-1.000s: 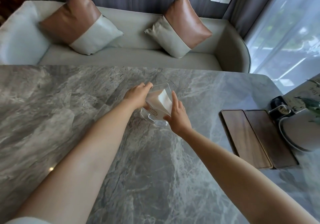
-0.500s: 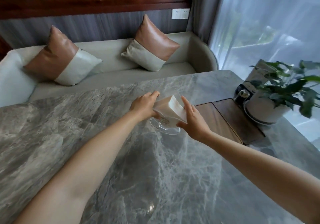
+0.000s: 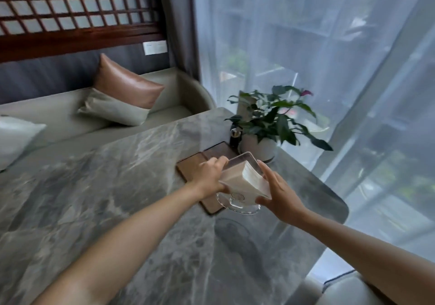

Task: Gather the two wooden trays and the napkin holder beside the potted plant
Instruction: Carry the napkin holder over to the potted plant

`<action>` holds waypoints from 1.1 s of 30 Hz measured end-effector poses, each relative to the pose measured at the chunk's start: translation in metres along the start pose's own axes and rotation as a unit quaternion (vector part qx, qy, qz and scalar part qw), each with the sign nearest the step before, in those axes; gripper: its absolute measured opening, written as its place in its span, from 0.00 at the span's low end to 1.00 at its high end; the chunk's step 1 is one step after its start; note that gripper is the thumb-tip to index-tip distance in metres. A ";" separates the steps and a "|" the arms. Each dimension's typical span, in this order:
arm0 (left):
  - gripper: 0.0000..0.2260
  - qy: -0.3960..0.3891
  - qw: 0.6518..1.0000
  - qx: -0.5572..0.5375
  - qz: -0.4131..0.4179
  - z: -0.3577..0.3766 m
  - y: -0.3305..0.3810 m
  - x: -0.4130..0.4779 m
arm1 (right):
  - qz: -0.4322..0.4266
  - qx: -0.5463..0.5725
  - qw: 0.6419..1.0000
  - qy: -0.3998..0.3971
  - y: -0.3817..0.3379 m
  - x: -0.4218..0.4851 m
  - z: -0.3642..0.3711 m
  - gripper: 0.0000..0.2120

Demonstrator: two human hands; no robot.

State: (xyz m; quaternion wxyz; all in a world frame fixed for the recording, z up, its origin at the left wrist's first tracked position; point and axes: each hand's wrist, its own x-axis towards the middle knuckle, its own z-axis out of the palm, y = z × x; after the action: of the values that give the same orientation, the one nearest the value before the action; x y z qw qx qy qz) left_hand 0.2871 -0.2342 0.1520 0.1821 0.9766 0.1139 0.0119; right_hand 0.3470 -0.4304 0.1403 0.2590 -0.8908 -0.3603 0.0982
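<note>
Bare marble table left and near, two wooden trays and potted plant crowding far right corner

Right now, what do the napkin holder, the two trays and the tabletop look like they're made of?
Napkin holder: clear glass or acrylic, glossy; you see through its round base, and which of the two is unclear. Wooden trays: dark brown wood by colour, matte, though blur hides any grain. Table: grey stone, likely polished marble, with white veining and soft window reflections.

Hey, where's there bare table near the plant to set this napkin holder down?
Bare marble lies right of the wooden trays, toward the table edge, in front of the potted plant. Beside the pot, the dark object crowds it.
</note>
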 end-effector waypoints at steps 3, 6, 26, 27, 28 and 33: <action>0.33 -0.021 0.999 0.006 0.023 0.022 0.045 0.031 | 0.024 -0.002 1.000 0.015 0.045 -0.013 -0.024 0.43; 0.32 -0.040 0.998 -0.008 0.046 0.044 0.086 0.060 | 0.056 0.015 0.998 0.036 0.089 -0.021 -0.043 0.44; 0.32 -0.150 0.984 -0.006 0.092 0.131 0.203 0.199 | 0.193 0.057 0.975 0.091 0.245 -0.003 -0.074 0.43; 0.32 -0.154 0.984 -0.007 0.092 0.133 0.205 0.204 | 0.197 0.059 0.974 0.093 0.248 -0.002 -0.075 0.43; 0.32 -0.157 0.983 -0.008 0.093 0.135 0.206 0.208 | 0.201 0.061 0.973 0.094 0.251 0.000 -0.074 0.43; 0.32 -0.172 0.979 0.010 0.106 0.146 0.212 0.220 | 0.216 0.069 0.969 0.094 0.261 0.001 -0.071 0.43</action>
State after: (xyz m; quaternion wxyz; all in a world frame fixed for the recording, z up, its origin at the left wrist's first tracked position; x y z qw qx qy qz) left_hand 0.5573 -0.4282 0.0881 0.1866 0.9724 -0.0235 -0.1377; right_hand 0.5272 -0.6156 0.0620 0.3253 -0.9327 -0.1254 0.0920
